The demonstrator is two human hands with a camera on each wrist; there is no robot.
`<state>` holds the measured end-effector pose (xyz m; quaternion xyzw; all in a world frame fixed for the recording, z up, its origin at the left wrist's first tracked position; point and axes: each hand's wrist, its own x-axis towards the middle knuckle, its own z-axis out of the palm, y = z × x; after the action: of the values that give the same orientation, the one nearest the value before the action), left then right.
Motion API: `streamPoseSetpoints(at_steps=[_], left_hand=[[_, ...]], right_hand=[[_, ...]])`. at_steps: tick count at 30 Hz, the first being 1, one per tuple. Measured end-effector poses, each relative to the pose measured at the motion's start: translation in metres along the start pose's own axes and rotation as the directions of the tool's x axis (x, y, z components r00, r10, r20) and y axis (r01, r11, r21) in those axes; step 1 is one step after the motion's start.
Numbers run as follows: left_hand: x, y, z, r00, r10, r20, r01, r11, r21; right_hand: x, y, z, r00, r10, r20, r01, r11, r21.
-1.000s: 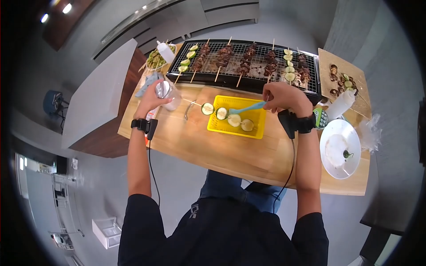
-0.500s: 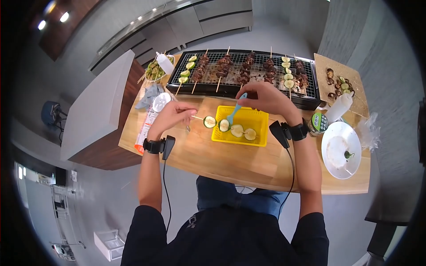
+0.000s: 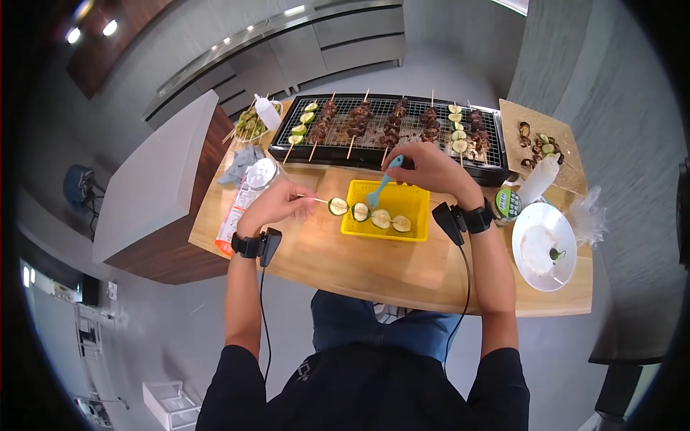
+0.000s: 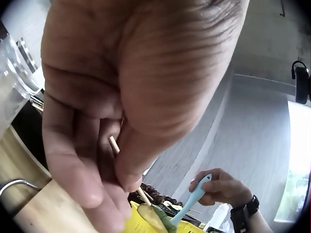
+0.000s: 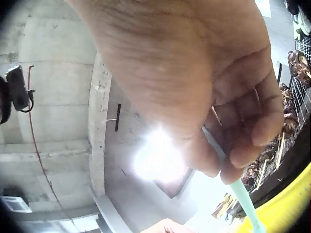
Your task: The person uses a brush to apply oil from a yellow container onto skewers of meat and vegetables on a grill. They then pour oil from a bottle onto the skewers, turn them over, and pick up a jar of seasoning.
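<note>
Your left hand point(image 3: 277, 205) pinches the bare stick end of a zucchini skewer point(image 3: 382, 219), thumb against fingers; the left-wrist view confirms the stick emerging between them. Your right hand point(image 3: 430, 169) pinches the handle of a light-blue basting brush point(image 3: 382, 188), at the far rim of a yellow plastic basket point(image 3: 384, 235).

Location of skewer: four slices counted. The one closest to your left hand sits at the basket's left edge; the other three lie within its outline. Whether they rest on the basket floor or hang above it cannot be confirmed.

Relation of note: the skewer's long axis runs from your left hand rightward across the basket, slanting gently toward the basket's near edge. Your left hand is the nearer, being in contact with the stick; your right hand lies beyond the slices, on the far-edge side, and reaches them only through the brush. The brush slants down and leftward, crosswise to the skewer, its head at the second slice from your left hand. Contact appears likely; pressure cannot be judged. In judgement, brush access to each slice depends on how steadily your left hand holds that axis.

Surroundings: the basket stands mid-table point(image 3: 323, 262), between the near edge and the grill point(image 3: 309, 155) along the far edge. A white bowl point(image 3: 528, 262) sits by the near right corner.
</note>
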<state>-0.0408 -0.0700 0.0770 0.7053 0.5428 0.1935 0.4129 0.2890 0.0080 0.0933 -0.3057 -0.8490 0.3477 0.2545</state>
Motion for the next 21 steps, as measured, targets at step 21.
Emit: streamPoseSetpoints(at_steps=[21], left_hand=[[0.050,0.010,-0.041,0.979,0.169,0.114,-0.160,0.983,-0.086]], right_hand=[[-0.013,-0.008,-0.028,0.973,0.130,-0.191,-0.092,0.976,0.195]])
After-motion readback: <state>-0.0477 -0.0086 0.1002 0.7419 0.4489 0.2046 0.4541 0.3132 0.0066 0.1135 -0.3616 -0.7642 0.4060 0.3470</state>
